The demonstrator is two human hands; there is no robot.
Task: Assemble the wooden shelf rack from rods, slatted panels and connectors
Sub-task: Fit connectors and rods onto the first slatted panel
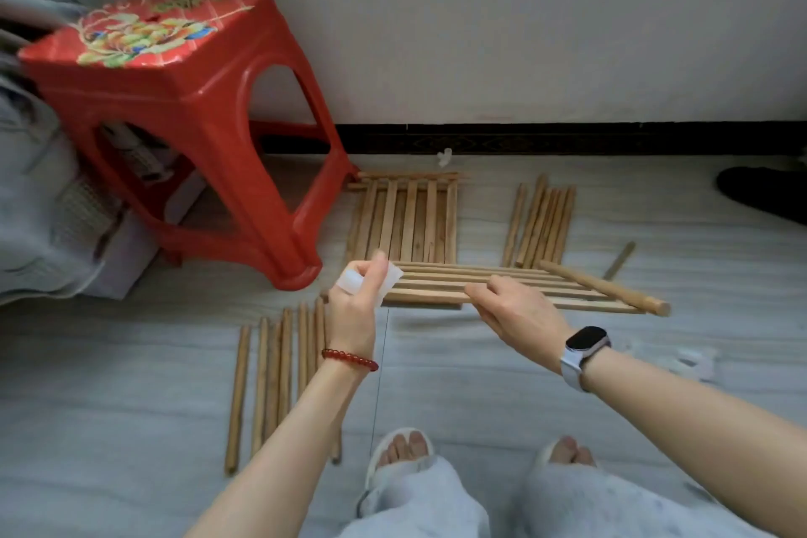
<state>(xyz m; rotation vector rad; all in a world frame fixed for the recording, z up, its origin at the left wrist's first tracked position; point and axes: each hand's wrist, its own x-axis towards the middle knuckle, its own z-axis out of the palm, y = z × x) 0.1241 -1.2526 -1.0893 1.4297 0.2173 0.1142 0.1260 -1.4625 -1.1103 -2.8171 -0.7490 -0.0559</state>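
Head view, frame centre: a slatted panel (502,288) is gripped by the right hand (515,310), a white connector (388,277) pinched in the left hand (356,306). Misaligned pushing could tip the panel or drop the connector.

Free floor and obstacles around the held slatted panel (502,286)

The red stool (183,122) is standing just left of the panel, its near leg closing off that side, with a grey bundle (48,205) lying beyond it. Behind the panel, a flat stack of slatted panels (406,218) and a bunch of rods (541,227) are lying close together, leaving a narrow strip of floor between them. A row of long rods (270,380) is lying in front of the panel's left end. Right of the panel, bare floor (698,275) is stretching open past 1 stray stick (619,260), and the wall (524,35) is closing the far side.
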